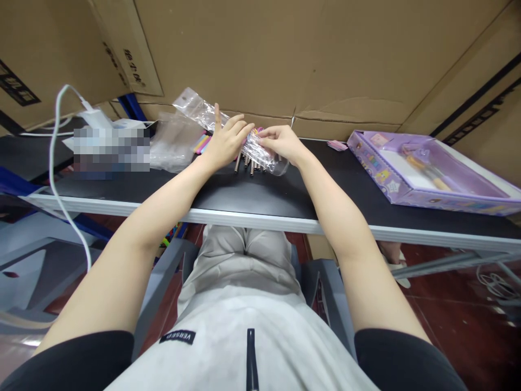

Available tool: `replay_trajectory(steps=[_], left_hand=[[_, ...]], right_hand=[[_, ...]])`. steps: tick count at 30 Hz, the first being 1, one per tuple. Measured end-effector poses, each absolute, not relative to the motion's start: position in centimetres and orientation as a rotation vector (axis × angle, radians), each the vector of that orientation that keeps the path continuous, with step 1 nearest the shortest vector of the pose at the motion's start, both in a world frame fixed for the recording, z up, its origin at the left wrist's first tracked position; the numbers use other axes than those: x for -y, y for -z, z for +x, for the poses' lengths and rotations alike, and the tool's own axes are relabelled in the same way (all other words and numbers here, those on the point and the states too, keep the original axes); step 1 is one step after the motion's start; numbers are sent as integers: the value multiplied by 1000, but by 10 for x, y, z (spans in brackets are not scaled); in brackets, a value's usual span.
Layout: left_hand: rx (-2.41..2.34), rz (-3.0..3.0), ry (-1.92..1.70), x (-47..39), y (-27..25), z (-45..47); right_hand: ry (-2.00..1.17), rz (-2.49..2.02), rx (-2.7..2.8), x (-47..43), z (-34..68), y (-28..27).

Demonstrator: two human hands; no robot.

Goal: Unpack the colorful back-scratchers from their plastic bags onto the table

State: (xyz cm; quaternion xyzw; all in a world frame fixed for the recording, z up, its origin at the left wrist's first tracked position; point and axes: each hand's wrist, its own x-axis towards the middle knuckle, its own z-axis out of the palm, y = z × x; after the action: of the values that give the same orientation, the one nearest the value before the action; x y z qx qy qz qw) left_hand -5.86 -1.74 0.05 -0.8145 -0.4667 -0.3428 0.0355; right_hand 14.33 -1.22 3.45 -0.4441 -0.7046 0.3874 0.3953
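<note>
A long clear plastic bag [264,153] lies slanted across the black tabletop. My left hand [228,140] rests over its middle, fingers stretched out and the thumb raised. From the other side my right hand [284,142] pinches the bag between thumb and fingertips. Small colourful pieces show between the two hands, too covered to make out. Under the bag, several thin metallic-ended sticks [252,165] point towards me. Pink, yellow and purple sticks [202,142] lie just left of my left hand.
More clear plastic bags [171,141] lie left of my hands, beside a blurred patch and a white charger [95,117] with its cable. At right stands an open purple box [393,184] with packaged items inside. Pink pieces [337,145] lie near it. Cardboard walls [317,65] enclose the table.
</note>
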Motion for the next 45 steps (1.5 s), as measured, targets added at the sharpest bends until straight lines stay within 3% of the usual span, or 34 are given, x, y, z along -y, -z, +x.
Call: replay_trajectory(steps=[17,35,45], left_hand=[[1744,-2280,1074,10,3,-71],[1587,-2246,711,13,3,-69],[1609,-2202,761,5,-3,-102]], right_hand=[[-1265,-1141,1449,5,148,-38],[-1275,-1274,1445,4,144,-30],[-1279,-1199,1401,-2,153,-33]])
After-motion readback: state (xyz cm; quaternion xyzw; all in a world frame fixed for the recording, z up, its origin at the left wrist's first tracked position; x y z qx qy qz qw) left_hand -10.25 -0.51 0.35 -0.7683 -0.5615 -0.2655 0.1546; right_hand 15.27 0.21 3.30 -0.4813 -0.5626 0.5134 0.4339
